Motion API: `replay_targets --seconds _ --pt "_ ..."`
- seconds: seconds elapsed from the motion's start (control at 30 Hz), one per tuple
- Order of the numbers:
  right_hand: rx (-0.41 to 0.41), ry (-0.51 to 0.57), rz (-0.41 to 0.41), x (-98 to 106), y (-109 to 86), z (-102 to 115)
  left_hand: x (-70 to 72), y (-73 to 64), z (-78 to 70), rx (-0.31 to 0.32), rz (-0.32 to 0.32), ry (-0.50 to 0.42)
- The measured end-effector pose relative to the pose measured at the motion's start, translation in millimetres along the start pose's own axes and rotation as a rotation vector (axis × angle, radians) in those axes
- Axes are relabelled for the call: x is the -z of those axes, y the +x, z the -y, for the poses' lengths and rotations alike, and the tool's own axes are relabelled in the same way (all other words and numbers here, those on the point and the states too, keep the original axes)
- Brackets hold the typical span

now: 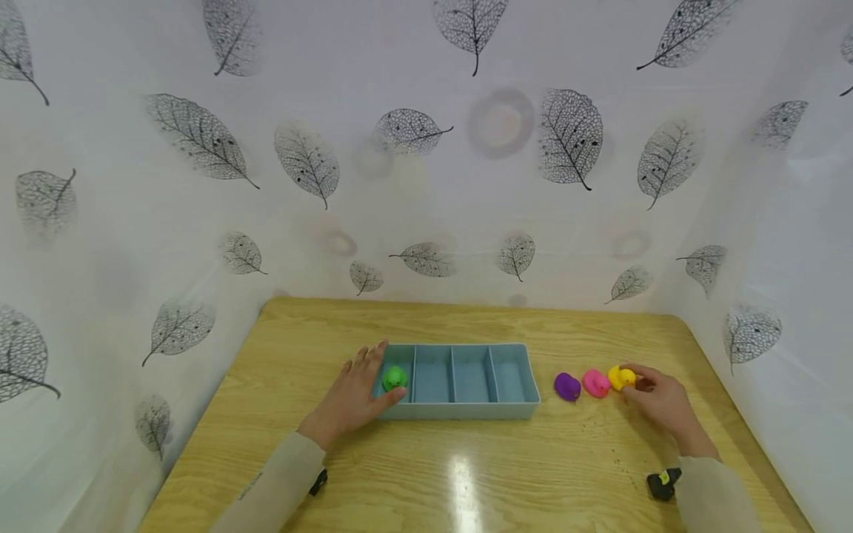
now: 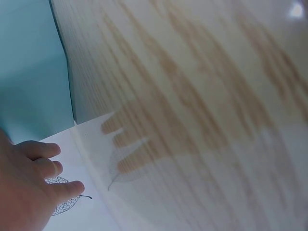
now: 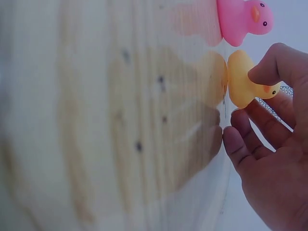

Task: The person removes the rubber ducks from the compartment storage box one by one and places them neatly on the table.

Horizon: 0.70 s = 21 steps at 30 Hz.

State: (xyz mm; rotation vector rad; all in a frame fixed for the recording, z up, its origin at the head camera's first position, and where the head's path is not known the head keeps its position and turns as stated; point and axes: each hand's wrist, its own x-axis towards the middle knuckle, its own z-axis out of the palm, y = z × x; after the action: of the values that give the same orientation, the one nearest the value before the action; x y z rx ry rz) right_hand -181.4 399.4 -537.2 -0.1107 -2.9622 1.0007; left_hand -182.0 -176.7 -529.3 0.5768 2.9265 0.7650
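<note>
A pale blue tray [image 1: 460, 411] with several compartments stands on the table. In its leftmost compartment sits a green rubber duck [image 1: 394, 377]. My left hand [image 1: 349, 396] rests against the tray's left end, fingers extended along the side and thumb over the front rim near the green duck. At the right, my right hand [image 1: 663, 403] pinches a yellow rubber duck [image 1: 620, 377] between thumb and forefinger; the right wrist view shows this duck [image 3: 239, 79] at the table surface. Beside it are a pink rubber duck [image 1: 596, 383] and a purple one [image 1: 568, 387].
The wood-grain table [image 1: 426, 466] carries everything. A white leaf-printed curtain [image 1: 426, 192] encloses its back and sides. Near the right sleeve is a black wrist device [image 1: 662, 485]; another dark one [image 1: 318, 483] shows by the left sleeve.
</note>
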Motion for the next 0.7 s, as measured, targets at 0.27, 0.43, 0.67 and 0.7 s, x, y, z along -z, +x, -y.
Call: replay_targets --seconds 0.27,0.43,0.67,0.7 --pt "-0.018 0.018 0.02 0.1 -1.0 0.8 0.0 -0.1 -0.4 0.001 0.001 0.009" --pt "-0.017 0.019 0.029 -1.1 -0.6 0.0 -1.2 0.3 0.9 -0.004 -0.004 0.009" --pt "-0.019 0.011 0.049 1.5 -0.9 0.8 -1.5 0.3 0.9 -0.001 -0.008 0.008" --pt "-0.019 0.011 0.05 1.7 -1.0 1.0 -1.7 0.6 0.9 -0.003 -0.01 0.008"
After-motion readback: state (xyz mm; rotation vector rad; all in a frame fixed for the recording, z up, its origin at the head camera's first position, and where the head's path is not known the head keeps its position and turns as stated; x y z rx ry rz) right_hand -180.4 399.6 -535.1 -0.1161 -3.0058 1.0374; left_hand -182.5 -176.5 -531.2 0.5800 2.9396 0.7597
